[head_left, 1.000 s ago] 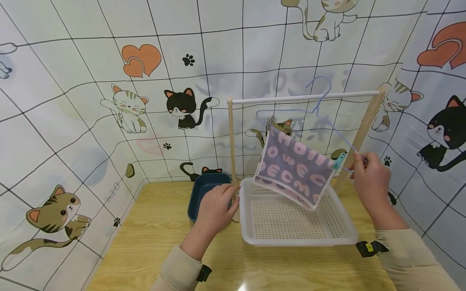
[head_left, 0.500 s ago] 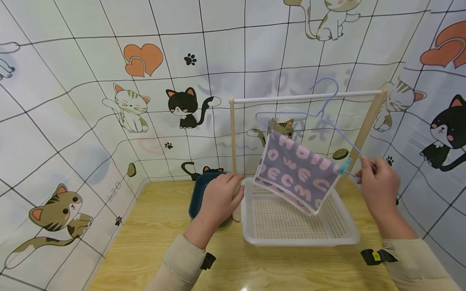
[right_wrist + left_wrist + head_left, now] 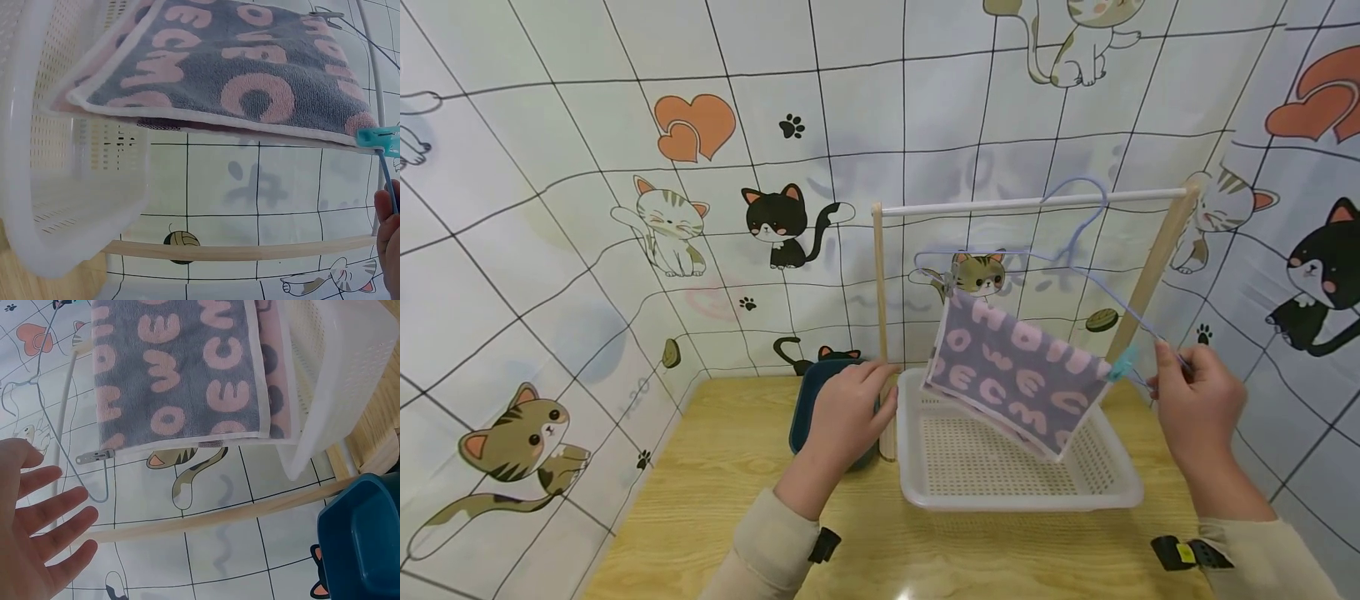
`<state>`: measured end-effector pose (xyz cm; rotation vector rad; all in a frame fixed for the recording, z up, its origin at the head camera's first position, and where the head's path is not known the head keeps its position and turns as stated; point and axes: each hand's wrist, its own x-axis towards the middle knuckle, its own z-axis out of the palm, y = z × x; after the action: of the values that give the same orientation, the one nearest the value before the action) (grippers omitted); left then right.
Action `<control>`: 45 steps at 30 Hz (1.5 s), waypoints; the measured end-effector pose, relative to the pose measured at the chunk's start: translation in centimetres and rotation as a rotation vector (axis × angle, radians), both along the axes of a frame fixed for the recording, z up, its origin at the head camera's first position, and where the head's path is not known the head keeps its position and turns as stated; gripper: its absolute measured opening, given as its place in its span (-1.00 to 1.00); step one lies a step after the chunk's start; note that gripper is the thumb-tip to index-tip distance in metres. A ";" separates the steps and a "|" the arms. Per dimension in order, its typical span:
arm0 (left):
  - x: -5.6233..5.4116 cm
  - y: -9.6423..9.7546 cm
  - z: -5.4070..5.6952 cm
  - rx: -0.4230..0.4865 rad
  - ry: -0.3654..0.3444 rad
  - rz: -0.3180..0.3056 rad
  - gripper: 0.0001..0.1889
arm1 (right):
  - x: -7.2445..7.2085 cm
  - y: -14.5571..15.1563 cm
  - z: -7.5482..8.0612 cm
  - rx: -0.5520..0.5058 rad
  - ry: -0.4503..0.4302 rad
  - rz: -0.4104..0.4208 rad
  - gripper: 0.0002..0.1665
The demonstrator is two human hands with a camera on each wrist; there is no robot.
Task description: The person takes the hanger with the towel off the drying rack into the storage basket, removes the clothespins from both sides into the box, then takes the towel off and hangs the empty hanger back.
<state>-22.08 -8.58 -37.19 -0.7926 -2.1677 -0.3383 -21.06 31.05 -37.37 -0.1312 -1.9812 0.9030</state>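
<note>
The towel (image 3: pixel 1018 367) is hanging aslant over the basket (image 3: pixel 1018 502), its fastening apparently done: a metal clip (image 3: pixel 95 455) is holding one upper corner, a teal clip (image 3: pixel 377 136) the other. The hanger (image 3: pixel 1070 254) is sloping, its hook overlapping the rod (image 3: pixel 970 207); whether it is bearing weight I cannot tell, so levelling and letting go are probably remaining. The right grip (image 3: pixel 1202 408) is pinching the hanger's lower end. The left grip (image 3: pixel 850 408) is hovering with fingers spread, holding nothing, near the post (image 3: pixel 881 283).
</note>
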 end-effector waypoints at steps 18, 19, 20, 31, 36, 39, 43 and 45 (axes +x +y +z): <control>0.6 -1.2 -1.7 0.020 -0.041 0.021 -0.72 | 0.8 0.0 -2.4 0.040 -0.005 0.007 -0.57; 0.6 -1.2 -1.8 0.025 -0.048 0.022 -0.72 | 0.9 -0.1 -2.4 0.046 0.002 0.012 -0.56; 0.7 -1.3 -1.9 0.030 -0.058 0.023 -0.72 | 0.9 -0.2 -2.5 0.051 0.011 0.017 -0.56; 1.6 -1.3 -3.1 0.089 -0.284 0.027 -0.75 | 1.2 -0.4 -3.3 0.102 -0.002 0.012 -0.51; 2.2 -1.0 -3.5 0.155 -0.461 -0.001 -0.74 | 1.3 -0.6 -3.8 0.119 -0.004 0.020 -0.50; 2.4 -0.8 -3.8 0.183 -0.529 -0.010 -0.72 | 1.5 -0.8 -3.9 0.123 -0.011 0.028 -0.51; 2.6 -0.7 -4.7 0.231 -0.623 -0.026 -0.69 | 1.8 -1.2 -4.0 0.125 -0.026 0.041 -0.49; 2.6 -0.7 -5.1 0.248 -0.661 -0.027 -0.68 | 2.0 -1.3 -4.0 0.120 -0.034 0.045 -0.48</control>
<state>-19.44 -9.24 -42.32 -0.6206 -2.6415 -0.9739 -19.08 29.73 -41.38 -0.0340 -2.0716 0.8129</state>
